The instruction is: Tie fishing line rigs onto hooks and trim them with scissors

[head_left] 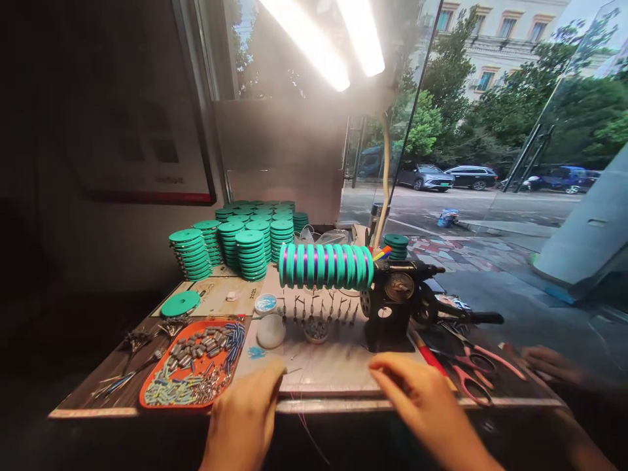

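Note:
At the bench's front edge, my left hand (248, 409) is closed in a pinch, with a thin, wire-like piece (293, 371) sticking out past the fingertips. My right hand (417, 392) also has thumb and fingers together; whatever they hold is too fine to make out. Fine threads (307, 418) trail over the edge between the hands. Beyond them, a row of green foam spools (326, 266) wound with purple line sits on a black hand-cranked winder (392, 307). Small dark fittings (321, 307) hang in a row below the spools.
An orange tray (142, 396) of metal weights and small tubes lies left, near a white lid (271, 331) and a small bowl (315, 331). Stacked green spools (250, 255) stand behind. Scissors (473, 383) and pliers (490, 356) lie right, near another person's hand (552, 363).

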The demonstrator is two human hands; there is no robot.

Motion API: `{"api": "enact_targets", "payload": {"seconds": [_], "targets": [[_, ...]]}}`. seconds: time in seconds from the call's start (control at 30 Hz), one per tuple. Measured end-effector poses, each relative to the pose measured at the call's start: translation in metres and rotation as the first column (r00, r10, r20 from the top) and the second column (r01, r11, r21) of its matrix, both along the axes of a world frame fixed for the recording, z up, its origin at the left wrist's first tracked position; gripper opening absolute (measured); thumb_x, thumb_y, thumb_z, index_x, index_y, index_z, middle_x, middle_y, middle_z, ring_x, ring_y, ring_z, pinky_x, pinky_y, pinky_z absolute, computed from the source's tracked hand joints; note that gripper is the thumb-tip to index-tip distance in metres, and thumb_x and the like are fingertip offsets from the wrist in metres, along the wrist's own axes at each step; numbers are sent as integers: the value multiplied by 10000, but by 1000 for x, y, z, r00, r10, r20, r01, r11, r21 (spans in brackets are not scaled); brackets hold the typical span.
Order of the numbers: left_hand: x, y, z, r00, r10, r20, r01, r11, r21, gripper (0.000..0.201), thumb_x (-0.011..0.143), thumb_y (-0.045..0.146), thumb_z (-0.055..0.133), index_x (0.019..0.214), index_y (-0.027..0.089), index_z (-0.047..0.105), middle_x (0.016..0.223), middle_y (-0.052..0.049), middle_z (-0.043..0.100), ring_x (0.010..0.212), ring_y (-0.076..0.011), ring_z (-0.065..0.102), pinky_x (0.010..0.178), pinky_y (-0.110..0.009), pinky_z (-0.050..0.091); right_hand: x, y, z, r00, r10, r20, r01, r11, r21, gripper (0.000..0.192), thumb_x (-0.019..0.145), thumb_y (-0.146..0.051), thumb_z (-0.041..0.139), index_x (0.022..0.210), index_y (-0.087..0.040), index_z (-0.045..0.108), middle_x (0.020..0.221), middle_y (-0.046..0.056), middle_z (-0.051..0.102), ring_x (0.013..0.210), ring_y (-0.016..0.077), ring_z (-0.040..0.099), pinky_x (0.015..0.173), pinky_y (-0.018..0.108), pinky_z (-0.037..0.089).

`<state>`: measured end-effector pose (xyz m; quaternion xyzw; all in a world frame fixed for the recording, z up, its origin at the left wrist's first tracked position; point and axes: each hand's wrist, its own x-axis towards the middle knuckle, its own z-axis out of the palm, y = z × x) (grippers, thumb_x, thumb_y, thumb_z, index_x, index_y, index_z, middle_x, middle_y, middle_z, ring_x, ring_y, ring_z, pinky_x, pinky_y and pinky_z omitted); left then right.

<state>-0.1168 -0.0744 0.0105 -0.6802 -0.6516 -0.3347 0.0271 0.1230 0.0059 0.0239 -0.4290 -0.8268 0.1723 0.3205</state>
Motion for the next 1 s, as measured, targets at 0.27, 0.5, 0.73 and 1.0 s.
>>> {"api": "enact_targets", "payload": {"seconds": [0.27, 0.5, 0.73, 1.0], "targets": [[-1, 29, -7, 924, 180, -338, -164, 984, 74, 270, 769, 58, 449, 872, 226, 634, 898, -69, 642, 808, -248, 594, 688, -383, 470, -62, 11, -10, 992, -121, -20, 120, 992, -43, 330, 876, -294, 371, 949, -172, 669, 721, 55, 712, 654, 215, 667, 575, 273, 450], [20, 33, -4, 1000, 15, -9, -15, 998, 58, 311, 784, 84, 418, 1011, 208, 591, 967, -88, 622, 845, -239, 619, 695, -354, 496, -71, 20, -11, 971, -239, -15, 236, 964, -126, 407, 861, -319, 356, 997, -82, 658, 728, 173, 694, 684, 312, 653, 584, 336, 407], [56, 53, 9, 842, -103, 529, 156, 986, -57, 367, 767, 172, 475, 1132, 147, 511, 1091, -129, 594, 766, -206, 599, 734, -349, 481, -77, 32, -11, 942, -173, -288, 100, 963, -250, 364, 820, -413, 406, 773, -138, 639, 571, 60, 619, 601, 209, 607, 554, 263, 429], [55, 23, -12, 261, 146, 954, 432, 866, -251, 335, 634, 456, 692, 736, 168, 556, 507, 35, 536, 440, -113, 517, 468, -241, 423, -54, 8, -5, 798, -38, -601, -243, 893, -379, 300, 749, -434, 574, 733, -141, 636, 676, 40, 646, 630, 158, 601, 577, 236, 485]]}}
